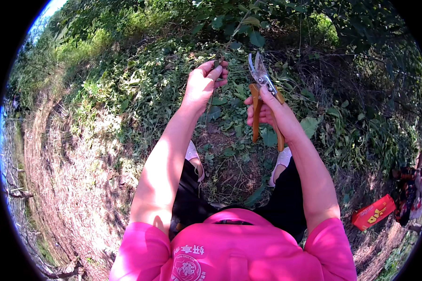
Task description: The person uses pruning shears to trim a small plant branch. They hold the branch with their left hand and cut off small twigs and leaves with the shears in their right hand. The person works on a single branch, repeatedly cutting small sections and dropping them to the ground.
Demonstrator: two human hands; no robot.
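Observation:
My left hand [206, 78] pinches a thin plant stem [209, 105] between thumb and fingers; the stem hangs down below the hand. Just above it, a leafy branch [237, 30] reaches up toward the top of the view. In my right hand [272, 110] lies a pair of bypass pruning shears [261, 79] with orange-brown handles. The shears point upward, their metal blades spread and nothing between them. The two hands are apart, with the blades to the right of my left hand.
Cut leaves and weeds [144, 95] cover the ground ahead. Dense shrubs [365, 63] stand at the upper right. A red bag [373, 212] with writing and a patterned cloth item [413, 196] are at the lower right. Dry straw-like ground [84, 168] spreads at left.

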